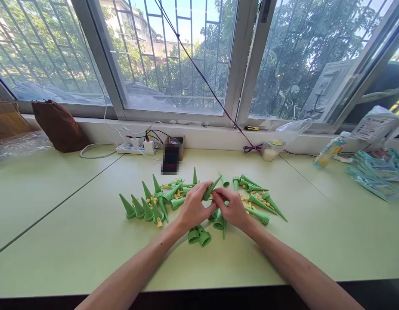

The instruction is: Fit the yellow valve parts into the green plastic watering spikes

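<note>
Both hands meet over a scatter of green plastic cones [260, 202] on a pale green table [73, 241]. My left hand [194, 206] is closed around one green cone [212, 188], its tip pointing up and right. My right hand [233, 209] is pinched at that cone's wide end, fingers pressed together on a small part I cannot make out. Several cones stand upright in a row [141, 209] to the left. Small yellow pieces [159, 222] lie among the cones. A few cones [199, 236] lie just below my hands.
A power strip with cables [134, 147] and a small box [173, 153] sit near the window sill. A brown pouch [59, 125] is at the back left. A jar [270, 150], a bottle [328, 153] and teal packets [376, 172] lie at the right.
</note>
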Demonstrator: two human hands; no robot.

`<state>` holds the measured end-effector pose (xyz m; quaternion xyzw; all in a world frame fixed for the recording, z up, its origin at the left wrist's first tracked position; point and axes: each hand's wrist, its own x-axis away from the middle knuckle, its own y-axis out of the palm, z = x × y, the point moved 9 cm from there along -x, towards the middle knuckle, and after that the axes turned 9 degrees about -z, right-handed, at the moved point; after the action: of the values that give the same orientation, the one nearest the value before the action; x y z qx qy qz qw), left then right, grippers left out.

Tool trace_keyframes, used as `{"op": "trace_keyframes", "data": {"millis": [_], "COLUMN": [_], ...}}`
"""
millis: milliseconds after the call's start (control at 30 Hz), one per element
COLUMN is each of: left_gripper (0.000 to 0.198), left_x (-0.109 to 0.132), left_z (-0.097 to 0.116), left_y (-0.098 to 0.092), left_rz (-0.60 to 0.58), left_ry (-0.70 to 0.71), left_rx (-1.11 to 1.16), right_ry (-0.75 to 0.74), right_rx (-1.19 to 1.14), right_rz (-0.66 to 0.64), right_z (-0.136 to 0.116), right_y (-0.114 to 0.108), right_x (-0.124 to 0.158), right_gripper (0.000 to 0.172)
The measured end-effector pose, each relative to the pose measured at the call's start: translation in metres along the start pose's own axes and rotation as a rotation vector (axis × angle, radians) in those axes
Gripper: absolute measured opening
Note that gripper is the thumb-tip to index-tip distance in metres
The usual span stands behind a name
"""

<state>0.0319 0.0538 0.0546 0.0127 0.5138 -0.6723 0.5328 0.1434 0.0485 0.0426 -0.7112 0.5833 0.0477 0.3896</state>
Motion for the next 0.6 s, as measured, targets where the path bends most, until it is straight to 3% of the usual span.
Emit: {"op": "trace_keyframes", "data": {"millis": [233, 600], "left_gripper": [0.046, 0.044], "left_x": [0.000, 0.001], "left_z": [-0.001, 0.000], "left_y": [0.000, 0.000], "left_rz": [-0.002, 0.028], "left_ry": [0.004, 0.024], "left_rx": [0.011, 0.006], "right_ry": [0.049, 0.224], "right_rx": [-0.085, -0.538], "right_rz": [0.002, -0.048], "right_z": [0.005, 0.020], "right_y": [0.001, 0.013], "right_x": [0.000, -0.003], "right_gripper": [0.023, 0.033]}}
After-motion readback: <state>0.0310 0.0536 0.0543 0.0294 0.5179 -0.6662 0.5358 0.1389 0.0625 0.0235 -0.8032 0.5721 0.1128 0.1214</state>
